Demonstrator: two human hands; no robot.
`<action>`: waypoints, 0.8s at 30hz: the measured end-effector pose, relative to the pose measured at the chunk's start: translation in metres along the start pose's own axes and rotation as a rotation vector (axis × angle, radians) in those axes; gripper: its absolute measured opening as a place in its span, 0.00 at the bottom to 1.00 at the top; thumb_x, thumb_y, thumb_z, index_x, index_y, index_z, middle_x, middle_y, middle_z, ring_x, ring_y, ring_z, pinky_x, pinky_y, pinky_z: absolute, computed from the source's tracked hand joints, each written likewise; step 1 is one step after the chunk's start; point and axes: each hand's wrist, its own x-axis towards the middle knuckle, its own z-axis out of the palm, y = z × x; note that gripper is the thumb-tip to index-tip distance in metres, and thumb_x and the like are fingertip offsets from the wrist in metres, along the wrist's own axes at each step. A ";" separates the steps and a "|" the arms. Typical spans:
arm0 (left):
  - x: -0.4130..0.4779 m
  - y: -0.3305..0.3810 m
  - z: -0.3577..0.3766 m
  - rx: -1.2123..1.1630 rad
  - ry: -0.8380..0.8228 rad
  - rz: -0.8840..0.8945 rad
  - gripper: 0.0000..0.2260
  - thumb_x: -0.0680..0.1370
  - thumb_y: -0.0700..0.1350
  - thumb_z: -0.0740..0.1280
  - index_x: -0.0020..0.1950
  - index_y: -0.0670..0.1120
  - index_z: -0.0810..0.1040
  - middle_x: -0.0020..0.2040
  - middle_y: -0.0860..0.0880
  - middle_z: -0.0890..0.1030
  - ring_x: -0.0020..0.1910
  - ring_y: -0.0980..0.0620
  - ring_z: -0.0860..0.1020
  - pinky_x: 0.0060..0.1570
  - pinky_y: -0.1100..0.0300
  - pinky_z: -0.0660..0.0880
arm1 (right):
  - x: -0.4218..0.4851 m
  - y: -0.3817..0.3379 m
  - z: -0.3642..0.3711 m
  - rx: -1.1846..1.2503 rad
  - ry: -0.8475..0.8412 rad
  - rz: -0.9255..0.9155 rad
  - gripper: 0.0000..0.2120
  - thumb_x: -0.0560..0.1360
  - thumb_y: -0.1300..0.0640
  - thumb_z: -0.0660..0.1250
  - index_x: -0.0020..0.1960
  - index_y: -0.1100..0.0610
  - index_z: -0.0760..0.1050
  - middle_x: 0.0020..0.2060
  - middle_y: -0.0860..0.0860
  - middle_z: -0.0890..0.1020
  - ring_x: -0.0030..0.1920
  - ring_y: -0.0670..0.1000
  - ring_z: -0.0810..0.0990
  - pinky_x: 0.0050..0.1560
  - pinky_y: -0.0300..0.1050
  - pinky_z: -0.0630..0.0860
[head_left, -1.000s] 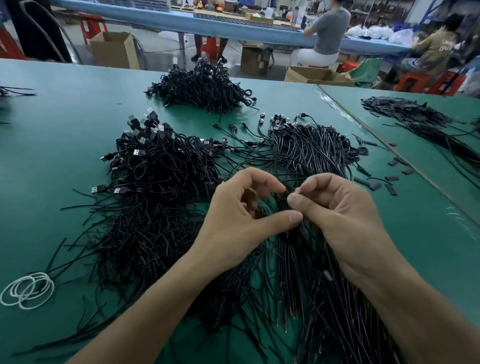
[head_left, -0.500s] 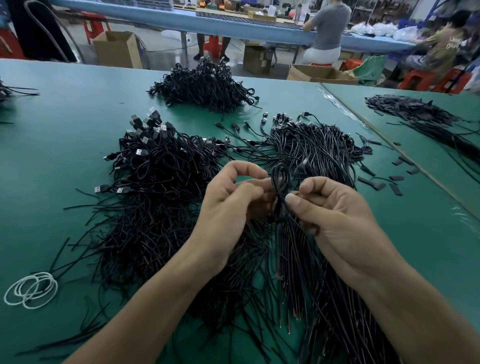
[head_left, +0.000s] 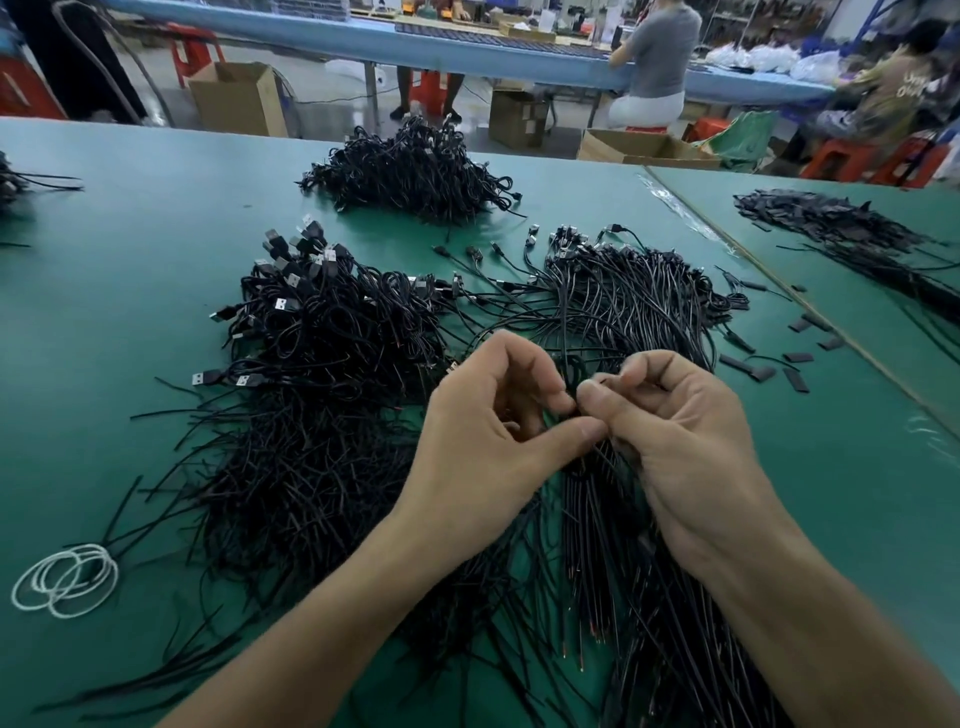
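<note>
- The left hand (head_left: 488, 441) hovers just right of the USB cable heap (head_left: 332, 322). Its fingers are curled, and the thumb and forefinger close narrowly on a black cable (head_left: 565, 332).
- The right hand (head_left: 691, 457) sits further right of the heap, touching the left hand at the fingertips. Its thumb and forefinger pinch the same cable, and the other fingers are bent in.
- The black cable stands up between the two hands, to the right of the heap. It forms a small loop above the fingertips, and one strand runs on away from the person.
- A spread of straight cables (head_left: 597, 545) lies right of the heap and under both hands, with bare copper ends pointing toward the person.
- A second tangled pile (head_left: 415, 171) lies beyond the heap, well apart from it.
- White rubber bands (head_left: 65, 579) lie on the green table (head_left: 130, 218), nearer the person than the heap and off to its left.
- Short black sleeve pieces (head_left: 763, 371) are scattered far right of the heap, past the straight cables.
</note>
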 end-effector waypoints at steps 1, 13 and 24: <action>0.000 -0.001 0.000 0.055 0.019 0.009 0.16 0.69 0.47 0.79 0.44 0.55 0.73 0.33 0.55 0.76 0.29 0.55 0.71 0.28 0.59 0.70 | 0.000 -0.001 0.000 0.006 -0.005 -0.030 0.12 0.70 0.67 0.73 0.37 0.52 0.74 0.35 0.49 0.82 0.36 0.44 0.81 0.39 0.34 0.78; 0.009 0.000 -0.009 -0.379 -0.091 -0.421 0.06 0.77 0.35 0.69 0.45 0.43 0.74 0.38 0.47 0.82 0.36 0.52 0.82 0.40 0.56 0.82 | -0.006 0.000 0.002 0.047 -0.139 -0.025 0.09 0.66 0.64 0.73 0.38 0.54 0.74 0.37 0.53 0.83 0.40 0.48 0.82 0.45 0.37 0.79; 0.011 -0.008 -0.021 -0.134 -0.154 -0.248 0.14 0.68 0.35 0.79 0.50 0.43 0.81 0.50 0.47 0.86 0.47 0.50 0.84 0.49 0.59 0.81 | 0.001 0.019 -0.005 0.052 -0.097 0.385 0.13 0.64 0.63 0.75 0.38 0.52 0.72 0.27 0.46 0.73 0.25 0.42 0.67 0.23 0.34 0.63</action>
